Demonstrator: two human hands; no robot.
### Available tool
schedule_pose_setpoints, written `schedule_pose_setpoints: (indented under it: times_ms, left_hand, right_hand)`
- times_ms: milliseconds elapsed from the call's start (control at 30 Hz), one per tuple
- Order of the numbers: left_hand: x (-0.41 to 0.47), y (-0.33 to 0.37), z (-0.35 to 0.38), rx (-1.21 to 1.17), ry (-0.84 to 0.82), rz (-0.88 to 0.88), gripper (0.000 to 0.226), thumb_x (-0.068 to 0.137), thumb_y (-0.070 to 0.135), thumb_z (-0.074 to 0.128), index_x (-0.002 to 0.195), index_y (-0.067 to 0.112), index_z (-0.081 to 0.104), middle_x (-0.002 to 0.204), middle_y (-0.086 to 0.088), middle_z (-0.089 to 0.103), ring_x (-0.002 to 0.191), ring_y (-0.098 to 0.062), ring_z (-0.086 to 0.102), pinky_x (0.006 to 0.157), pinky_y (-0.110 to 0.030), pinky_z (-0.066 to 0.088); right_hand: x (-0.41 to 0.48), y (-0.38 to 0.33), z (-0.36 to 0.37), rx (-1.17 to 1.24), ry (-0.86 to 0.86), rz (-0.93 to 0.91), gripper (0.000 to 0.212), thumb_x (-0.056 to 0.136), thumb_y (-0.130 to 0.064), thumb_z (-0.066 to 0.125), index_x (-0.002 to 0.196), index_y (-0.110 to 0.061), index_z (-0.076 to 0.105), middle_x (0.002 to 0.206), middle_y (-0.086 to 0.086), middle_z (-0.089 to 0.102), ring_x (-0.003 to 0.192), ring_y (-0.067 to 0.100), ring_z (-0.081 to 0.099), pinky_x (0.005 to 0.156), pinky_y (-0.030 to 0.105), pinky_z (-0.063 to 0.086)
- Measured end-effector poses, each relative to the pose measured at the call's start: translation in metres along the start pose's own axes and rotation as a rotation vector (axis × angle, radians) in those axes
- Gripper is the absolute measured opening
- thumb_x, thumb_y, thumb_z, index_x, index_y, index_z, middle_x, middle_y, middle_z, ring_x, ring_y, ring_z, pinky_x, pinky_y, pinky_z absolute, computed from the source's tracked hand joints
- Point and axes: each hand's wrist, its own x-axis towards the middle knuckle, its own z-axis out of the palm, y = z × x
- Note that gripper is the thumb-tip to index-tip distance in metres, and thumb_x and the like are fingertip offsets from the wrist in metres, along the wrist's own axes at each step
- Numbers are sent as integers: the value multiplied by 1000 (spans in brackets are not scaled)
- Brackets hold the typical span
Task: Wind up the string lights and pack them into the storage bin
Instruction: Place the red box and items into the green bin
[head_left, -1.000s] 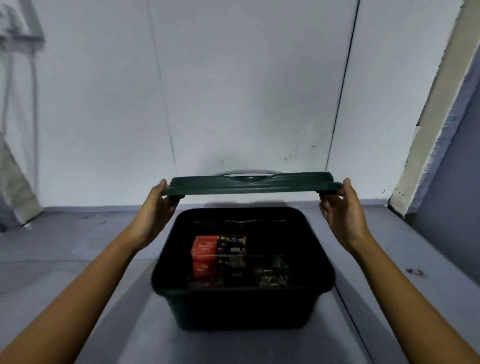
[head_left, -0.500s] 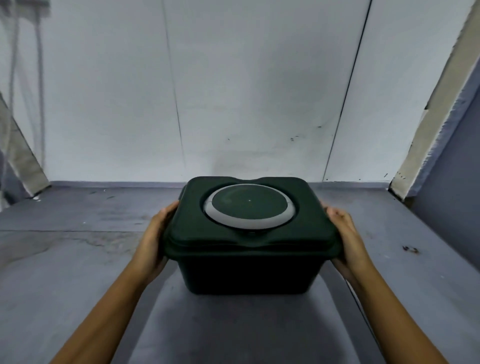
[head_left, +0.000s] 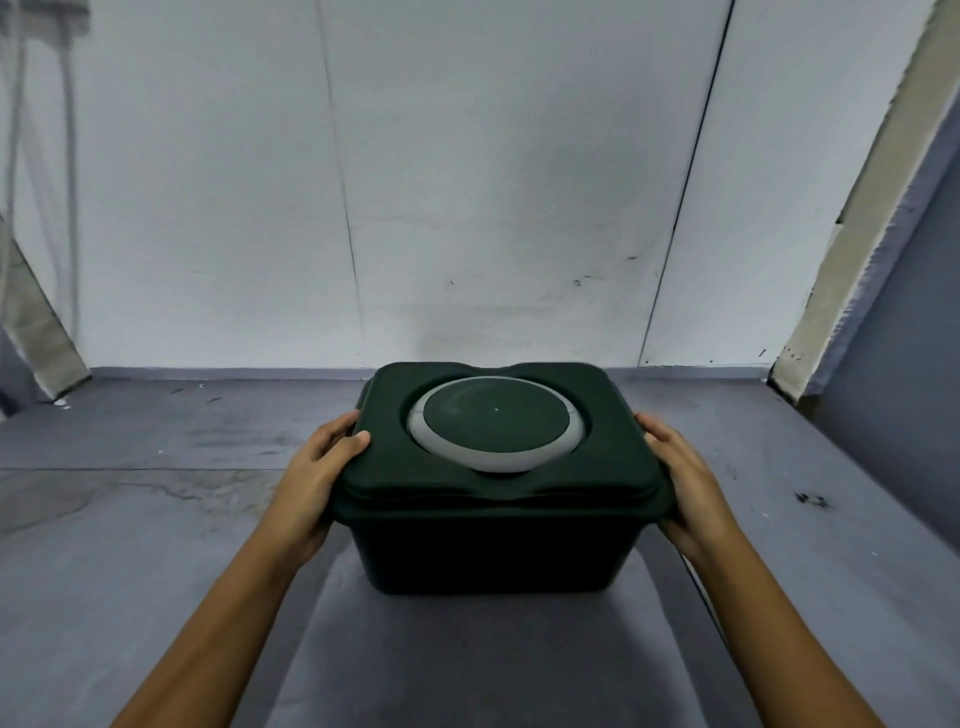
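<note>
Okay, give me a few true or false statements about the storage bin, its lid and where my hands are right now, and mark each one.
1. The lid sits on the storage bin. True.
2. The left hand holds the lid's left edge, thumb on top. True.
3. The right hand lies flat on the floor. False: it holds the lid's right edge.
4. The ring around the lid's round centre is red. False: it is grey.

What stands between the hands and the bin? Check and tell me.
Nothing visible. The left hand and right hand each grip a side edge of the lid, which sits on the bin. The lid hides the bin's contents.
</note>
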Motion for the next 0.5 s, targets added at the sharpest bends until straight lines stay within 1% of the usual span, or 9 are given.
schedule_pose_setpoints:
  times_ms: [100, 167, 233, 300, 367, 400, 433, 467, 500]
  left_hand:
    - [-1, 2, 2, -3, 5, -17, 35, 91, 12, 53, 126, 11, 54, 116, -7, 64, 98, -18, 63, 80, -28, 51]
    - [-1, 1, 2, -1, 8, -25, 35, 91, 12, 53, 126, 12, 54, 116, -7, 64, 96, -17, 63, 76, -25, 53]
    - [-2, 2, 1, -6, 5, -21, 35, 91, 12, 53, 126, 12, 54, 118, -7, 64, 96, -15, 63, 76, -24, 53]
    - [-4, 4, 1, -7, -10, -28, 37, 91, 15, 54, 128, 15, 53, 122, -7, 62, 100, -16, 62, 82, -28, 50]
    - [-9, 2, 1, 55, 9, -15, 44, 91, 25, 54, 134, 21, 47, 135, -5, 53, 116, -16, 55, 94, -33, 46]
    - [-13, 3, 0, 131, 51, 27, 50, 91, 32, 53, 139, 26, 40, 144, -4, 43, 126, -18, 47, 102, -36, 41]
    - [-17, 5, 0, 224, 124, 68, 55, 91, 37, 50, 142, 29, 32, 150, -2, 34, 134, -18, 37, 108, -38, 34]
    - [-24, 7, 2, 283, 203, 135, 59, 90, 41, 47, 144, 32, 26, 153, 0, 27, 138, -18, 30, 110, -37, 28]
    - [-34, 9, 2, 310, 295, 193, 59, 90, 43, 45, 144, 33, 24, 153, 3, 25, 139, -16, 27, 110, -35, 26]
  right_hand:
    - [-3, 2, 1, 31, -12, 45, 31, 95, -17, 45, 125, -19, 56, 122, 5, 63, 111, 22, 60, 84, 29, 55]
    - [-5, 2, 2, 21, 1, 27, 32, 96, -15, 44, 125, -18, 56, 121, 5, 64, 110, 22, 61, 87, 31, 54]
    - [-8, -1, 4, -1, -6, 22, 32, 96, -15, 44, 127, -17, 55, 122, 5, 63, 111, 21, 60, 91, 35, 53]
    - [-9, -3, 4, -48, -10, 19, 33, 96, -17, 45, 128, -17, 54, 123, 4, 62, 112, 21, 60, 92, 36, 51]
    - [-16, -8, 3, -127, 3, 1, 32, 96, -21, 47, 127, -20, 54, 124, 1, 62, 109, 17, 60, 86, 31, 51]
    - [-20, -10, 2, -155, 8, -23, 33, 95, -26, 47, 127, -23, 53, 128, 0, 59, 111, 16, 58, 87, 29, 50]
    - [-28, -15, 1, -185, 20, -47, 36, 93, -37, 50, 128, -28, 52, 132, -2, 55, 116, 14, 55, 90, 30, 47]
    - [-42, -20, 0, -247, 48, -78, 44, 85, -55, 54, 124, -35, 52, 134, -7, 53, 120, 12, 52, 95, 31, 44]
    - [-57, -20, -5, -298, 58, -133, 55, 71, -71, 56, 118, -42, 54, 132, -12, 54, 121, 8, 50, 99, 32, 42]
